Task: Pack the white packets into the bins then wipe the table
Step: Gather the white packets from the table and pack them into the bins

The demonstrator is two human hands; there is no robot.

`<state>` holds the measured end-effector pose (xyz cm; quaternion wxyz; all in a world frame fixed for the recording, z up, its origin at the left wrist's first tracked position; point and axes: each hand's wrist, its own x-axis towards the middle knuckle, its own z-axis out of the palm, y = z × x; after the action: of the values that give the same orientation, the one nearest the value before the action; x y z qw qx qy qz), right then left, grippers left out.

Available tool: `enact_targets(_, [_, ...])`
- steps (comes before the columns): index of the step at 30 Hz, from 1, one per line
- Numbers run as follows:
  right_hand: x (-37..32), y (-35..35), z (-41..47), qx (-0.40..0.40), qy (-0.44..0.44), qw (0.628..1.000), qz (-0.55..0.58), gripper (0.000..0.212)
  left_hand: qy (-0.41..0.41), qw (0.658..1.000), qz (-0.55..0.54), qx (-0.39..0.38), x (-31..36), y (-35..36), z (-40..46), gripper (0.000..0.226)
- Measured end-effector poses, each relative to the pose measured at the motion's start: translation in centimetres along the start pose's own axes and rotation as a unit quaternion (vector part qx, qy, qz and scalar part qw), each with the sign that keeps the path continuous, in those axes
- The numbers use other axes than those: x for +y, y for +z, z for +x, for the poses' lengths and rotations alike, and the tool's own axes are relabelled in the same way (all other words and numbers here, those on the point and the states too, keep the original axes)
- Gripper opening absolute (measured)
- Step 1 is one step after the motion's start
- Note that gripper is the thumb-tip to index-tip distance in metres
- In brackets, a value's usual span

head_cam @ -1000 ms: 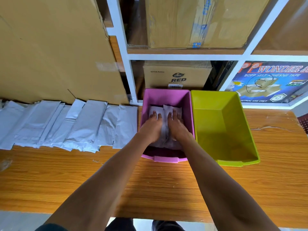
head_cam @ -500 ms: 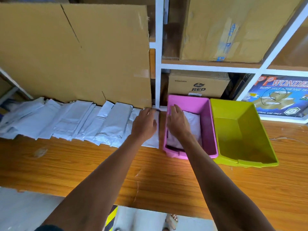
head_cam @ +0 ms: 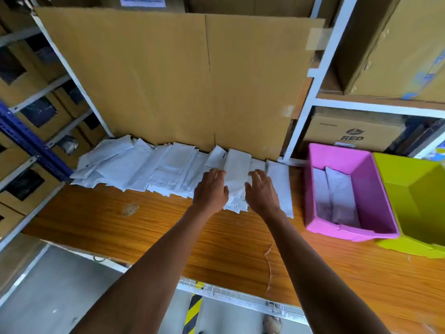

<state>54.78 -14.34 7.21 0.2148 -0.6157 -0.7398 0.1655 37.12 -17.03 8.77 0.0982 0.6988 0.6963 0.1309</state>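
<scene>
- Packets first: one white packet (head_cam: 237, 179) lies lengthwise on top of the row, and I have a hand on each long side of it.
- My left hand (head_cam: 212, 190) presses its left edge, fingers spread and flat; nothing is pinched in it, so I call it open.
- My right hand (head_cam: 261, 191) sits against the right edge, fingers loosely curled over the paper; I cannot tell whether they have closed on the packet or only rest there.
- Just right of my right hand another packet (head_cam: 279, 186) lies flat, its near end reaching further toward me than its neighbours.
- Left of my hands the row of white packets (head_cam: 144, 167) runs along the far edge of the wooden table (head_cam: 120, 227), overlapping one another, the leftmost ones fanned out and crumpled.
- Behind the row a large cardboard sheet (head_cam: 180, 80) stands upright, its lower edge touching the packets' far ends.
- Right of the row, apart from it, stands the pink bin (head_cam: 382, 184); I see two packed packets (head_cam: 337, 196) lying side by side on its floor.
- Touching the pink bin on its right is the green bin (head_cam: 416, 201), partly cut off by the edge of view.
- Beyond the bins, on the far right, a white shelf frame (head_cam: 325, 68) holds a brown carton printed RED (head_cam: 351, 133).
- On the far left, more shelving carries rows of brown boxes (head_cam: 36, 112).
</scene>
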Motion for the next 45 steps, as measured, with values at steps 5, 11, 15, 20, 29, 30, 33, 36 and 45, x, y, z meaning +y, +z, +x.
enact_targets(5, [0.1, 1.8, 0.1, -0.007, 0.034, 0.999, -0.029, 0.044, 0.009, 1.000, -0.003, -0.029, -1.2, 0.1, 0.8, 0.052])
enact_targets(11, [2.9, 2.8, 3.0, -0.013, 0.062, 0.996, -0.059, 0.046, 0.028, 0.997, 0.025, -0.061, 0.5, 1.4, 4.8, 0.057])
enact_targets(15, [5.6, 3.5, 5.7, -0.017, 0.075, 0.993, -0.091, 0.052, 0.029, 0.995, 0.043, -0.085, 1.5, 3.2, 8.6, 0.072])
enact_targets(20, [8.9, 5.1, 8.1, -0.060, 0.120, 0.985, -0.111, 0.072, 0.030, 0.992, 0.078, -0.099, 1.9, 7.0, 12.2, 0.087])
enact_targets(29, [13.4, 8.1, 9.9, -0.073, 0.148, 0.981, -0.106, 0.065, 0.043, 0.988, 0.137, -0.053, 0.8, 11.3, 14.8, 0.077])
enact_targets(30, [13.7, 8.4, 9.8, -0.069, 0.147, 0.980, -0.113, 0.063, 0.045, 0.988, 0.137, -0.051, 0.7, 11.5, 14.9, 0.076])
enact_targets(33, [14.0, 9.3, 9.3, -0.048, 0.145, 0.979, -0.134, 0.059, 0.057, 0.988, 0.139, -0.048, 0.4, 11.9, 14.7, 0.074])
enact_targets(36, [14.2, 9.7, 9.4, -0.039, 0.141, 0.979, -0.143, 0.058, 0.054, 0.986, 0.146, -0.061, 0.1, 12.2, 14.8, 0.076])
enact_targets(45, [15.0, 8.7, 7.7, -0.020, 0.133, 0.982, -0.133, 0.071, 0.019, 0.987, 0.122, -0.103, 1.1, 11.6, 16.0, 0.076])
